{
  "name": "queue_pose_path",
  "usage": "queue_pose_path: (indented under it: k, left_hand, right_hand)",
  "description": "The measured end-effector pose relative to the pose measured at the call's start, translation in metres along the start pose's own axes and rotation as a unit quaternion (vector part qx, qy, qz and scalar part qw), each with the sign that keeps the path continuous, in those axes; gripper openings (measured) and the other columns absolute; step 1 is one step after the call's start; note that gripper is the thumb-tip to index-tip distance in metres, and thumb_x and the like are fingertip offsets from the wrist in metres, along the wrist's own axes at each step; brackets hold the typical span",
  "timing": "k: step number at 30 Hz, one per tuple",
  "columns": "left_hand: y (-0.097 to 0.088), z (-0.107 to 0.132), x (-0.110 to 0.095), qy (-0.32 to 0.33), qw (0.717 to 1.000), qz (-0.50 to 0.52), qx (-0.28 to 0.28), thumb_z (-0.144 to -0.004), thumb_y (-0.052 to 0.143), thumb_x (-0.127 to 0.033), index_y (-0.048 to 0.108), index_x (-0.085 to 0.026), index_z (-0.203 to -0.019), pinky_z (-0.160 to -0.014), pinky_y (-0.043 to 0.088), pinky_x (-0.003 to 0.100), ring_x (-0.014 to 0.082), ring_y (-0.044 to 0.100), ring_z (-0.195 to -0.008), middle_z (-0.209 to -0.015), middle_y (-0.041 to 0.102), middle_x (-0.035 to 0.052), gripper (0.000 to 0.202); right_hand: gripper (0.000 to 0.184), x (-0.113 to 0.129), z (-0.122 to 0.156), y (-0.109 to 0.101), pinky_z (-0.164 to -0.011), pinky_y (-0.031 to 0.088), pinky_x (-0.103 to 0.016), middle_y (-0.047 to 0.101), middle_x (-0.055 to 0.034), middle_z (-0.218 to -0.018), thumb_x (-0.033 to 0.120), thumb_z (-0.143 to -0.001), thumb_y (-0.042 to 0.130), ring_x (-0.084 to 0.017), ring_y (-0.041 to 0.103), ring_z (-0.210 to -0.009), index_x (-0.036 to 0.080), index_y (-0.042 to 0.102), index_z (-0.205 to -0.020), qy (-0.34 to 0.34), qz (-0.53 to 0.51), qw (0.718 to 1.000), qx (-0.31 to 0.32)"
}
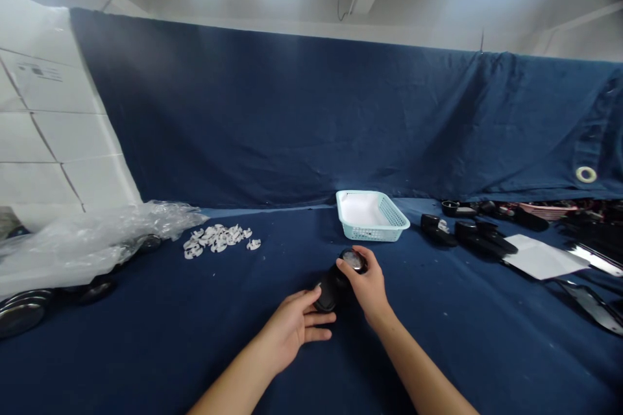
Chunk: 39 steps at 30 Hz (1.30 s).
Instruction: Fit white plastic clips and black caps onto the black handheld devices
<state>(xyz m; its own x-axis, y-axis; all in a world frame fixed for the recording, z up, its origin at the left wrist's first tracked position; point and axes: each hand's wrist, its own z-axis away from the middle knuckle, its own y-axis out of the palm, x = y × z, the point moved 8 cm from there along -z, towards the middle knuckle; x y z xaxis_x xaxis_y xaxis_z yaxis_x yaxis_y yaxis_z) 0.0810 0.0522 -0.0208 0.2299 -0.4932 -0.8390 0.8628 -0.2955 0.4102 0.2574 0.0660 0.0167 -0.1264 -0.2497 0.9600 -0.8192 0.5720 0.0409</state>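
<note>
Both hands on one black part point(335, 282): left hand point(292, 324) fingers curled around its near end, right hand point(367, 285) gripping the top.

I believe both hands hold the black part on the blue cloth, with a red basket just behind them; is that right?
Not quite: the basket is pale teal, not red, as the head view shows. The rest holds: the left hand and right hand both hold the black part on the blue cloth.
</note>
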Motion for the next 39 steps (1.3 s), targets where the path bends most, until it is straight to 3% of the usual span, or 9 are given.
queue_pose_path:
  k: [3, 5, 9, 12, 19, 26, 30, 34, 39]
  left_hand:
    - [0.000, 0.000, 0.004, -0.046, 0.999, 0.006, 0.011, -0.080, 0.063, -0.042, 0.058, -0.012, -0.093, -0.052, 0.054, 0.025, 0.0215, 0.069, -0.074, -0.081, 0.063, 0.0064, 0.033]
    - [0.004, 0.002, 0.007, -0.073, 0.996, 0.004, 0.048, -0.082, 0.057, -0.050, 0.059, -0.011, -0.094, -0.048, 0.053, 0.025, 0.0198, 0.069, -0.065, -0.079, 0.062, 0.0057, 0.041]
    - [0.022, 0.010, 0.010, -0.102, 0.979, -0.011, 0.174, -0.081, 0.040, -0.069, 0.060, -0.012, -0.102, -0.041, 0.051, 0.025, 0.0195, 0.067, -0.061, -0.096, 0.064, 0.0108, 0.064]
    - [0.028, 0.014, 0.013, -0.108, 0.973, -0.034, 0.201, -0.081, 0.036, -0.072, 0.061, -0.011, -0.103, -0.041, 0.051, 0.024, 0.0194, 0.068, -0.062, -0.102, 0.064, 0.0134, 0.070]
    - [0.027, 0.011, 0.016, -0.119, 0.981, 0.009, 0.151, -0.080, 0.041, -0.071, 0.060, -0.010, -0.105, -0.044, 0.052, 0.028, 0.0217, 0.067, -0.062, -0.081, 0.067, 0.0106, 0.068]
    - [0.020, 0.002, 0.009, -0.042, 0.993, 0.087, 0.070, -0.081, 0.049, -0.065, 0.061, -0.014, -0.102, -0.051, 0.051, 0.029, 0.0171, 0.062, -0.056, -0.074, 0.063, 0.0044, 0.056]
    - [0.009, 0.005, -0.015, 0.089, 0.996, 0.017, -0.012, -0.081, 0.058, -0.054, 0.051, -0.022, -0.123, -0.051, 0.048, 0.025, 0.0152, 0.061, -0.062, -0.087, 0.065, 0.0043, 0.053]
    - [-0.002, 0.016, -0.039, 0.209, 0.965, -0.123, -0.097, -0.078, 0.064, -0.050, 0.043, -0.029, -0.133, -0.056, 0.047, 0.022, 0.0153, 0.061, -0.075, -0.105, 0.063, 0.0038, 0.063]
    - [-0.012, 0.015, -0.039, 0.220, 0.945, -0.181, -0.158, -0.075, 0.064, -0.053, 0.045, -0.024, -0.131, -0.054, 0.045, 0.021, 0.0155, 0.059, -0.074, -0.096, 0.064, 0.0048, 0.066]
  right_hand:
    - [0.047, 0.021, 0.006, 0.003, -0.089, 0.045, -0.037, 0.065, -0.0046, -0.099, 0.037, -0.061, 0.075, -0.024, 0.060, -0.094, 0.022, 0.061, -0.103, -0.066, -0.011, 0.998, 0.015]
    - [0.047, 0.033, 0.011, 0.007, -0.087, 0.046, -0.037, 0.065, -0.0048, -0.101, 0.034, -0.060, 0.075, -0.024, 0.060, -0.094, 0.022, 0.062, -0.103, -0.085, -0.036, 0.995, 0.040]
    - [0.045, 0.044, 0.021, 0.018, -0.086, 0.047, -0.035, 0.064, -0.0051, -0.106, 0.029, -0.065, 0.073, -0.023, 0.060, -0.095, 0.022, 0.060, -0.107, -0.090, -0.076, 0.985, 0.123]
    - [0.044, 0.041, 0.023, 0.024, -0.090, 0.046, -0.037, 0.064, -0.0051, -0.108, 0.028, -0.067, 0.072, -0.024, 0.060, -0.098, 0.023, 0.060, -0.109, -0.091, -0.068, 0.980, 0.163]
    - [0.054, 0.026, 0.020, 0.029, -0.092, 0.045, -0.037, 0.067, -0.0046, -0.105, 0.031, -0.065, 0.075, -0.023, 0.062, -0.097, 0.024, 0.060, -0.116, -0.053, -0.083, 0.980, 0.171]
    - [0.054, 0.033, 0.030, 0.038, -0.097, 0.043, -0.039, 0.061, -0.0063, -0.121, 0.031, -0.072, 0.070, -0.025, 0.057, -0.110, 0.025, 0.057, -0.123, -0.090, -0.063, 0.967, 0.228]
    - [0.057, 0.028, 0.033, 0.043, -0.094, 0.045, -0.038, 0.061, -0.0056, -0.119, 0.034, -0.076, 0.067, -0.024, 0.058, -0.106, 0.027, 0.051, -0.130, -0.070, -0.056, 0.962, 0.256]
    - [0.052, 0.022, 0.034, 0.044, -0.089, 0.048, -0.036, 0.060, -0.0052, -0.118, 0.041, -0.082, 0.059, -0.023, 0.058, -0.106, 0.028, 0.048, -0.131, -0.051, -0.061, 0.964, 0.255]
    - [0.051, 0.000, 0.033, 0.048, -0.066, 0.054, -0.034, 0.062, -0.0063, -0.101, 0.055, -0.082, 0.053, -0.021, 0.064, -0.079, 0.024, 0.053, -0.122, 0.083, -0.071, 0.962, 0.249]
